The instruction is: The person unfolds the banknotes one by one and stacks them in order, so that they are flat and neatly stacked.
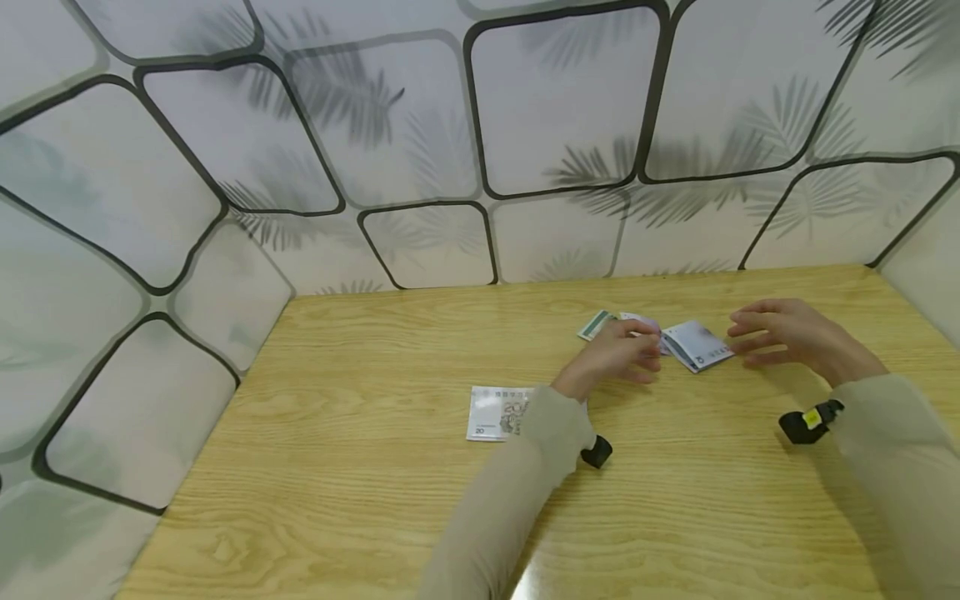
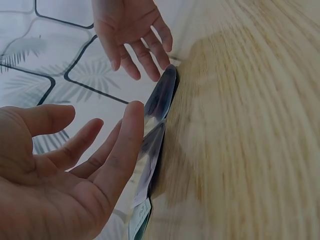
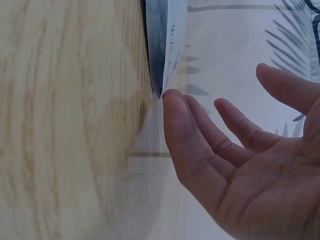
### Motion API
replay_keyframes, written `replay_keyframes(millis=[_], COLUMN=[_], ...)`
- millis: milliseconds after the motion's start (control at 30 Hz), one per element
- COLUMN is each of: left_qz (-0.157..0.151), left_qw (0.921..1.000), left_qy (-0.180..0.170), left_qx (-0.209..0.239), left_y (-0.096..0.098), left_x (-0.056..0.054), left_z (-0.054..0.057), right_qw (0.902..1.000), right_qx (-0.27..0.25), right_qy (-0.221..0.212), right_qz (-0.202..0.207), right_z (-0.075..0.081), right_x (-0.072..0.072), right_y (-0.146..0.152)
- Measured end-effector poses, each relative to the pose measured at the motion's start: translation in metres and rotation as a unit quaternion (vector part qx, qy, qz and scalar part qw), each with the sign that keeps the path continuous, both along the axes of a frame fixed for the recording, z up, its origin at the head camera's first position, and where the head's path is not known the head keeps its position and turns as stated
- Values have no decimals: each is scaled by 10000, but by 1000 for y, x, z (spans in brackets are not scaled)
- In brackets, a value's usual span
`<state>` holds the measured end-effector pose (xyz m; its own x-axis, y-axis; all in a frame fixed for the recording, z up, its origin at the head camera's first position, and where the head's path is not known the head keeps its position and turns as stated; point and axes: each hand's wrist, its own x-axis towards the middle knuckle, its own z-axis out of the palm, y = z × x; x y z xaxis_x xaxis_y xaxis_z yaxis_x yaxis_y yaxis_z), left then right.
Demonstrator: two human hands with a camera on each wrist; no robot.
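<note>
A folded banknote (image 1: 696, 343) with pale blue-grey printing lies on the table between the two hands. Beside it is a purplish folded note (image 1: 639, 319), partly hidden by my left hand (image 1: 611, 354), and then a green note (image 1: 596, 325). My left hand hovers over these with its fingers loosely bent and nothing in them. At the other side, my right hand (image 1: 786, 333) has its fingers spread near the right edge of the folded note (image 3: 172, 47), and it too holds nothing. In the left wrist view the notes (image 2: 160, 95) stand slightly sprung along their folds.
A flat banknote marked 20 (image 1: 489, 414) lies nearer the front, partly under the left forearm in this view. The wooden table (image 1: 337, 483) meets patterned walls (image 1: 420, 125) at the back and left. Each wrist wears a small black camera (image 1: 806, 425).
</note>
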<state>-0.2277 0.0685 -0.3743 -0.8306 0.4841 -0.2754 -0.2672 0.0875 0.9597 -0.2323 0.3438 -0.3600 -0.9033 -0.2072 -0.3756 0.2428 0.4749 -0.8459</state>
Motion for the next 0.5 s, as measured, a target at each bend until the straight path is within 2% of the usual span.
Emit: replay_keyframes(millis=[300, 500], left_qz=[316, 292], left_qw=[9994, 9993], left_qy=[-95, -200], left_qx=[41, 76], left_y=[9, 15], left_x=[-1, -2], left_z=[-5, -8], right_qw=[9999, 10000], right_qx=[122, 13], right_qy=[78, 7], right_qz=[38, -29], right_z=[-3, -3], right_x=[-6, -9], right_y=[0, -3])
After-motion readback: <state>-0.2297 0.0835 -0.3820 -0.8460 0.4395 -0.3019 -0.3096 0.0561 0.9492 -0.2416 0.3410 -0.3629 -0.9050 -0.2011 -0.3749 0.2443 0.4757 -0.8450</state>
